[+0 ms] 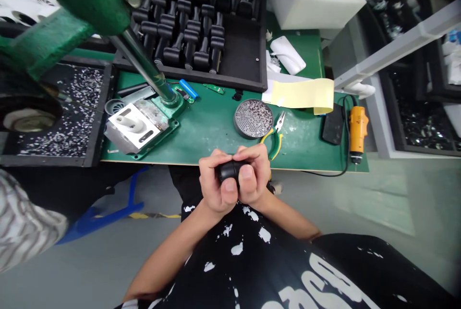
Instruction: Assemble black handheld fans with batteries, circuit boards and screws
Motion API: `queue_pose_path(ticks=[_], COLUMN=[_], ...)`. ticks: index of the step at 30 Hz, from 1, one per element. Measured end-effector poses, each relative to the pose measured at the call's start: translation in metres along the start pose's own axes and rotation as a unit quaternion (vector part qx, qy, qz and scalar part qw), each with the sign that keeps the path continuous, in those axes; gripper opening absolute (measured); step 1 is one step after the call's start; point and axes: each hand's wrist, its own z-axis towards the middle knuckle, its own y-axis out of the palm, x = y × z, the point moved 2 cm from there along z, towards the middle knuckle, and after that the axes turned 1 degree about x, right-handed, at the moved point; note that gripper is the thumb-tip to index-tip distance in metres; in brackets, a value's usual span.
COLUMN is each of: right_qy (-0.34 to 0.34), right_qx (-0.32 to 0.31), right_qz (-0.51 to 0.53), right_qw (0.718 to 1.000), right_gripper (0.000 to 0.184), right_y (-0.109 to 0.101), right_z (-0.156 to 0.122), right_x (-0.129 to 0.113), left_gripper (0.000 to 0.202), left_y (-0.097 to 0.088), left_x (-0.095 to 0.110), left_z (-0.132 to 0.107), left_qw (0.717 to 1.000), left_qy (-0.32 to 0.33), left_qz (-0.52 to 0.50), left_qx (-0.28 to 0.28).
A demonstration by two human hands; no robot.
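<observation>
Close to my body, just off the front edge of the bench, both hands grip one black rounded plastic part (230, 170). My left hand (217, 181) is closed around its left end, thumb pressed on the near side. Around the right end my right hand (255, 174) is closed in the same way, and the thumbs lie side by side. A seam runs between two sections of the part; its underside is hidden by my fingers. Just beyond my hands lie a round tray of small screws (253, 118) and pliers with yellow-green handles (275, 137).
A black tray (241, 49) holds many T-shaped black devices. A green press (169, 100) with a white fixture (135, 125) stands left. Rightward are a yellow paper strip (300, 95), a phone (333, 124) and an orange electric screwdriver (357, 129). Another person's striped sleeve (30, 220) shows at left.
</observation>
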Motion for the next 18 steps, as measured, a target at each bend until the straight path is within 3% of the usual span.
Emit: queue_pose_path(ticks=[3,8,13,16,18], right_qy=[0.082,0.133,0.120,0.138,0.139], right_qx=[0.009,-0.076,-0.114,-0.081,-0.066], right_qz=[0.035,0.066,0.207,0.203,0.183], right_qw=[0.996,0.986,0.964,0.966,0.971], right_gripper=[0.033,0.051,0.073,0.066,0.057], right_y=[-0.006,-0.014,-0.011,-0.009,-0.009], right_z=[0.013,0.042,0.049,0.044,0.041], right_x=[0.002,0.003,0.003,0.010,0.014], left_gripper=[0.042,0.032,0.034,0.038,0.038], left_y=[0.000,-0.011,-0.007,-0.001,0.000], left_x=[-0.001,0.005,0.001,-0.007,-0.012], left_z=[0.005,0.021,0.020,0.014,0.011], left_qw=[0.997,0.977,0.913,0.866,0.851], left_qy=[-0.050,-0.171,-0.329,-0.403,-0.427], left_qz=[-0.021,-0.030,-0.173,-0.252,-0.263], left_qx=[-0.062,-0.123,-0.165,-0.157,-0.156])
